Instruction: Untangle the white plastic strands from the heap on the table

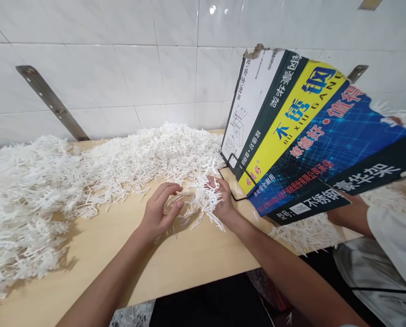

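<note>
My left hand (162,209) is over the wooden table (175,268), its thumb and fingers curved and apart, with a few thin white strands by the fingertips. A bunch of white branching plastic pieces (206,200) is gripped by my right hand (221,200), whose fingers are partly hidden behind it. Beyond both hands, a long heap of similar white pieces (162,150) lies along the wall. Some loose pieces lie on the wood under my hands.
A larger white pile (22,204) covers the left side. To the right, a printed cardboard panel (298,131) stands upright by a black wire frame (237,197). Behind it show a person's arm (352,215) and white sleeve. Metal brackets (53,102) are fixed to the tiled wall.
</note>
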`<state>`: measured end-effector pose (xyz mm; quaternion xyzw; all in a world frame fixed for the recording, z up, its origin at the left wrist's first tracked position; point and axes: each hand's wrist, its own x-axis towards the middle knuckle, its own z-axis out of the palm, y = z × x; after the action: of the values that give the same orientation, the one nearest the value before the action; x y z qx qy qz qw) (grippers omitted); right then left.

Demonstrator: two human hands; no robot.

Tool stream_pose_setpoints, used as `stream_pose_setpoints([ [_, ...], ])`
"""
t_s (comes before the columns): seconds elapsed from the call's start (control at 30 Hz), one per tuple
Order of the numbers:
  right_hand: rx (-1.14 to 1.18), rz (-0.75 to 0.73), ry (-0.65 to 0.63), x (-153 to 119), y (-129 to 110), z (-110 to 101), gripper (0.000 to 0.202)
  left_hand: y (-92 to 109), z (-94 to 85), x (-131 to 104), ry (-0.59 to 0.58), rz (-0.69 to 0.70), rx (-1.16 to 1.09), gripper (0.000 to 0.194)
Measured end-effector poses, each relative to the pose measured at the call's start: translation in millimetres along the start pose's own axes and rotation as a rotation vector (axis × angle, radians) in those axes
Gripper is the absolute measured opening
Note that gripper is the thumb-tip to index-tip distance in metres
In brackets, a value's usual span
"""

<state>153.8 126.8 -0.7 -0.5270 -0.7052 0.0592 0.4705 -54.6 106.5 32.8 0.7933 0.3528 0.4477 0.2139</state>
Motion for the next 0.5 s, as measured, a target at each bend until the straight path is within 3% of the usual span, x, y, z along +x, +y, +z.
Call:
stream_pose_setpoints([
  [0.13, 0.361, 0.134, 0.023, -1, -15, -5, 0.037, -2, 8.6, -2, -0.076, -0.235, -0.320, 0.043],
  [0.27, 0.333, 0.104, 0.026, -4, -25, -10, 0.042, 0, 15.9, 2, -0.169, -0.444, -0.430, 0.039],
  [0.37, 0.240, 0.048, 0.010, -4, -24, -9, 0.041, 4, 13.6, 3, -0.231, -0.441, -0.339, 0.045],
  [0.5, 0.211, 0.123, 0.007, -3, -20, -7, 0.043, 1, -1.0, -2, -0.269, -0.391, -0.240, 0.048],
])
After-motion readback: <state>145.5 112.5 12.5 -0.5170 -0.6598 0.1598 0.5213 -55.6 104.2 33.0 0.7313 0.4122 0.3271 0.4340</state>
